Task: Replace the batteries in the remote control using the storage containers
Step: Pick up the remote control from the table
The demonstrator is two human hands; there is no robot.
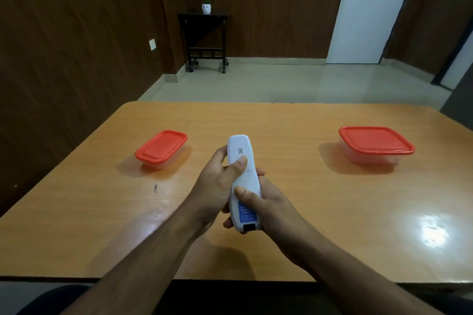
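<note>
The remote point(243, 181) is up off the table, back side facing us, a long white plastic body with rounded ends, a small printed code near the far end and a blue label near the close end. Both hands are wrapped round it. The left hand point(217, 186) grips the far half from the left side, thumb laid flat across the back just under that code, fingers curled round behind. The right hand point(271, 202) holds the near half, thumb pressed onto the middle of the back just above the blue label, fingers tucked underneath. There is a seam running across the back between the two thumbs. Both forearms come in from the near edge, bare, angled toward each other and meeting at the remote, above the middle of the table point(307, 212).

That table is glossy orange-brown wood grain with rounded corners, and it throws a bright glare on the right side. Off to the left sits a small container point(161, 149), clear tub, red snap-on lid, rectangular with soft corners. Well apart on the right sits a larger container point(375, 144) of the same make, red lid closed too.

Beyond them is pale tiled floor, dark wood-panelled walls, a black side table on castors point(204, 41) with a little white pot point(206, 7) on it, and a white door point(371, 13).
</note>
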